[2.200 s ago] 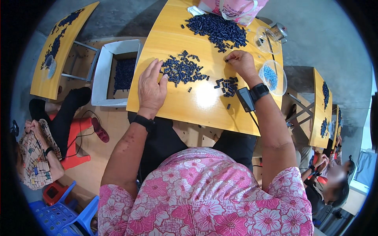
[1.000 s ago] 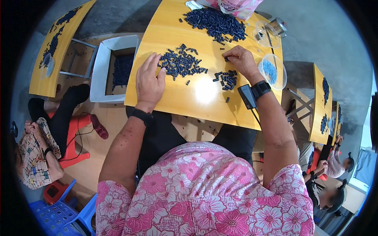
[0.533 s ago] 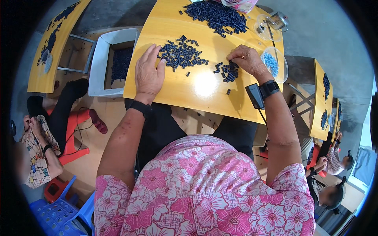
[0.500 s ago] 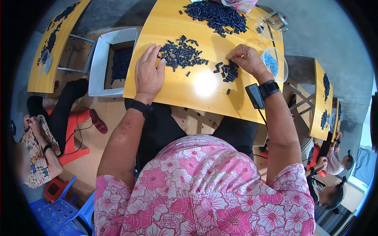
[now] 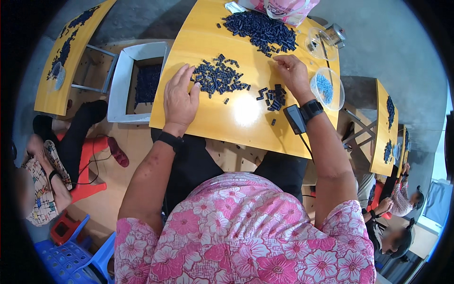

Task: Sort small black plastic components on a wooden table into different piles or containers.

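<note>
My left hand (image 5: 182, 99) lies flat on the table with its fingers apart, against the left side of a loose pile of small dark cylindrical pieces (image 5: 217, 78). It grips nothing. Just off the near edge of the big heap of the same dark pieces (image 5: 260, 31), my right hand (image 5: 294, 78) hovers with fingers partly bent and apart; no piece shows in them. Below that hand sits a small cluster of dark pieces (image 5: 275, 97), with one stray piece (image 5: 273, 122) nearer me.
Right of my right hand stands a clear tub of light-blue bits (image 5: 325, 90). Behind it are another clear tub (image 5: 321, 45) and a metal mug (image 5: 336, 34). A pink bag (image 5: 288, 9) stands at the back. A white box (image 5: 120, 90) adjoins the table's left. People sit at both sides.
My right hand has moved up and away from the small cluster toward the big heap, and its fingers have loosened. My left hand stays beside the pile. The view has shifted slightly.
</note>
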`<state>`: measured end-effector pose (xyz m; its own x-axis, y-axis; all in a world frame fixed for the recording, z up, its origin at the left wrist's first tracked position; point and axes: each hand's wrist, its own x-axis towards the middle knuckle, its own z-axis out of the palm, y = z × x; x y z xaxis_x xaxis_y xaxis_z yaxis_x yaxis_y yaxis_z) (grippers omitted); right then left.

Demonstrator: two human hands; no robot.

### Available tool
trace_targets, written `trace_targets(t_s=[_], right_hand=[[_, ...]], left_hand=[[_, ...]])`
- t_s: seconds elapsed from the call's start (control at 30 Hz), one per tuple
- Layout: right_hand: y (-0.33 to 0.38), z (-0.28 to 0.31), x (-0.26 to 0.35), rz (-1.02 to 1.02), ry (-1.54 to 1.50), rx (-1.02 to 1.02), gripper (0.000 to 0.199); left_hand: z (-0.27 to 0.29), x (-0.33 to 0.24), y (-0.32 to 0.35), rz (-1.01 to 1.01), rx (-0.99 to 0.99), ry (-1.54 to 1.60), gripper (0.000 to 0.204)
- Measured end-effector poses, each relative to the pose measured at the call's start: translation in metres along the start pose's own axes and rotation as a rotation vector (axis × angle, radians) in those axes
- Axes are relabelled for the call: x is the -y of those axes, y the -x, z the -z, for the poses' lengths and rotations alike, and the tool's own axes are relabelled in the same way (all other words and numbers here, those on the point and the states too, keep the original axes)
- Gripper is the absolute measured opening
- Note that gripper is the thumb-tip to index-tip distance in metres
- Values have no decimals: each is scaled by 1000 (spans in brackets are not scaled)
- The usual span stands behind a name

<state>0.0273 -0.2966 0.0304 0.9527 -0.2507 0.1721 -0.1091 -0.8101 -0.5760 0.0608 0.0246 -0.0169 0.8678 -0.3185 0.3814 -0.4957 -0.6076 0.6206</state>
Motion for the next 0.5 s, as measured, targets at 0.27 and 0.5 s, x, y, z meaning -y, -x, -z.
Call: trace_targets(t_s=[0.27, 0.5], right_hand=[[-28, -20, -29, -86, -38, -30, 25], [-25, -23, -22, -80, -59, 56, 22]], left_hand=[[-3, -1, -2, 6, -19, 15, 42], [-2, -2, -1, 18, -16, 16, 42]])
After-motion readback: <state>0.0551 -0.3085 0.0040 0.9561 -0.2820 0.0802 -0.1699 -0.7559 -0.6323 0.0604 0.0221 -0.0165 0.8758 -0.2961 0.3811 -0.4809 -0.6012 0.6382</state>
